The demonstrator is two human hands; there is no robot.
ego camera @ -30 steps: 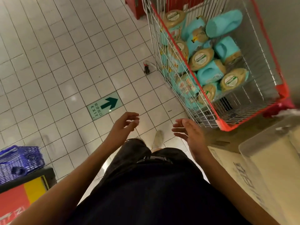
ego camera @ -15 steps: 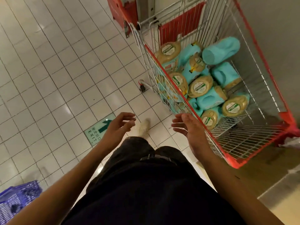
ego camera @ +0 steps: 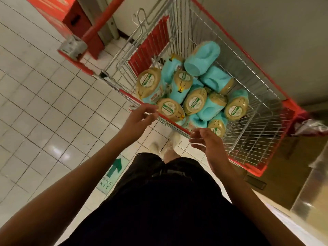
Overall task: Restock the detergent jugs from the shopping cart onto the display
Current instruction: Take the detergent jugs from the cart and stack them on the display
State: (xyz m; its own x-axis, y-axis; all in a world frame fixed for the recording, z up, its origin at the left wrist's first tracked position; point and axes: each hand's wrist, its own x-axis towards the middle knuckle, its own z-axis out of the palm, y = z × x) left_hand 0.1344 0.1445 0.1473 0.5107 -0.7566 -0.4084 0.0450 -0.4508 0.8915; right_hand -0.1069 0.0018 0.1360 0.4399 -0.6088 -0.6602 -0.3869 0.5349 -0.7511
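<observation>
A wire shopping cart (ego camera: 248, 55) with red trim stands ahead on the right. Several turquoise detergent jugs (ego camera: 197, 100) with gold labelled tops lie piled in its basket, some upright, some on their sides. My left hand (ego camera: 140, 116) is raised at the cart's near red rim, fingers relaxed and holding nothing. My right hand (ego camera: 207, 144) hovers over the same rim just in front of the nearest jug (ego camera: 217, 127), fingers loosely curled and empty. The display is not clearly in view.
White tiled floor (ego camera: 44, 103) spreads to the left, with a green exit arrow sticker (ego camera: 113, 173) by my legs. A red stand (ego camera: 71, 16) sits at the top left. A grey wall (ego camera: 284, 32) runs behind the cart. A pale box edge (ego camera: 308, 192) shows lower right.
I have stepped closer to the cart. Both hands have risen from in front of my waist up to the cart's near rim. The blue basket at lower left has left the view.
</observation>
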